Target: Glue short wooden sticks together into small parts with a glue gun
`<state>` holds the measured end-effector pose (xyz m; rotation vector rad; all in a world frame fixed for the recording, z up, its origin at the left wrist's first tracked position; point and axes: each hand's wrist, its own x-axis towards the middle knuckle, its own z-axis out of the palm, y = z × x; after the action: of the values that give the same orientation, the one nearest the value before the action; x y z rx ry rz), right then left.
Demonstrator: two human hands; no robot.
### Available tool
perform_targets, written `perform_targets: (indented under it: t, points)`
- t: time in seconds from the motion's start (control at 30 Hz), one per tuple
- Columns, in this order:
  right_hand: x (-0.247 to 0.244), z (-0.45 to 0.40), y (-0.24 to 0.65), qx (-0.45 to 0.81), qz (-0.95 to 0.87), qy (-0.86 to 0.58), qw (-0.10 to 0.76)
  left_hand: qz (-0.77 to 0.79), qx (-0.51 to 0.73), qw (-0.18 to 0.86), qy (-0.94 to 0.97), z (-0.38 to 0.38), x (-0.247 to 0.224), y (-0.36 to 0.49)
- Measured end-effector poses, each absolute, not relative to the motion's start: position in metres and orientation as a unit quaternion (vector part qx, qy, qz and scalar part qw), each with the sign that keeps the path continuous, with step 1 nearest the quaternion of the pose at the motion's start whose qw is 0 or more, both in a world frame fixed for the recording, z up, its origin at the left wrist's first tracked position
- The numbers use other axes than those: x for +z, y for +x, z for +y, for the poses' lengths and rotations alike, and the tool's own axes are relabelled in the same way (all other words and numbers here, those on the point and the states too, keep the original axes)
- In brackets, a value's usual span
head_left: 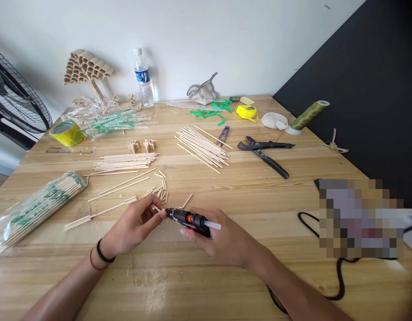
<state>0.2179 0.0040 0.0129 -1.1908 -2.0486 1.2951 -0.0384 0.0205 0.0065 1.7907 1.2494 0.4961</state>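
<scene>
My right hand [221, 234] is wrapped round a black hot glue gun [182, 217], with a clear glue stick [213, 225] poking out of its back end. The gun's nozzle points left and meets the fingertips of my left hand [135, 223]. Pinched in those fingers is a short piece of wooden stick [156, 208], mostly hidden by the fingers. Just beyond lie several cut stick pieces [163, 195] on the wooden table [192, 285]. Longer loose sticks [119, 185] rest to the left of them.
Stick piles [125, 161] [204, 149], black cutters [267, 151], purple snips [223, 135] and a yellow tape measure [246, 112] lie farther back. Bagged sticks [42, 207] are at left, near yellow tape [67, 133]. A bottle [144, 84] stands by the wall. A black cord [340, 278] runs at right.
</scene>
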Motion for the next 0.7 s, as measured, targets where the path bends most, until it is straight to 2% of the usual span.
perform_targets:
  t: [0.13,0.27,0.3,0.43,0.57,0.7]
  points:
    - [0.015,0.004,0.216,0.454,-0.744,-0.436,0.224,0.479,0.233,0.344,0.773,0.016,0.009,-0.035]
    - [0.016,0.004,0.214,0.445,-0.724,-0.458,0.261,0.511,0.357,0.224,0.75,0.014,0.013,-0.04]
    - [0.016,0.004,0.214,0.439,-0.717,-0.469,0.272,0.528,0.401,0.227,0.713,0.016,0.014,-0.044]
    - [0.012,0.007,0.217,0.404,-0.691,-0.524,0.292,0.528,0.542,0.352,0.55,0.029,0.02,-0.07]
    - [0.008,0.009,0.219,0.4,-0.659,-0.561,0.302,0.537,0.546,0.37,0.527,0.035,0.022,-0.085]
    - [0.006,0.01,0.219,0.409,-0.642,-0.565,0.318,0.551,0.488,0.37,0.567,0.03,0.019,-0.081]
